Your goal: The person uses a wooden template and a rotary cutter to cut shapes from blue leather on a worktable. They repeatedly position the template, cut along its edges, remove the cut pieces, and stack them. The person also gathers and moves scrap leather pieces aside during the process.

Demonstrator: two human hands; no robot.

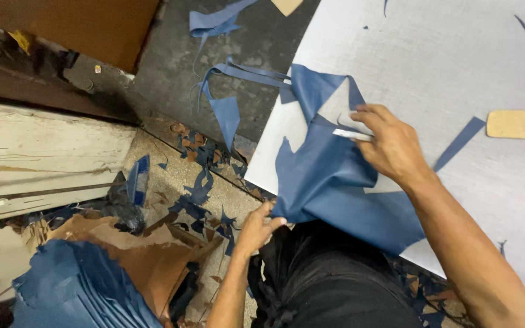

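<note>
Fingers of the right hand point(390, 143) grip what looks like a small blade point(352, 134); the left hand point(256, 228) pinches the blue leather sheet point(329, 176) below them.

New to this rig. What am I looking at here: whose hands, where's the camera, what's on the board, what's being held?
There is no machine here: a person works with two bare hands, and the single picture comes from a camera worn on their head, looking down.

The pale grey cutting board fills the right side. On it lies a large blue leather-like sheet, partly hanging over the board's near edge. The right hand rests on the sheet and holds a small pale blade-like tool; what it is exactly is hard to tell. The left hand pinches the sheet's lower corner off the board.

Also on the board: a tan flat piece and a few blue slivers. Blue offcuts litter the floor, and a stack of blue pieces sits at lower left.
</note>
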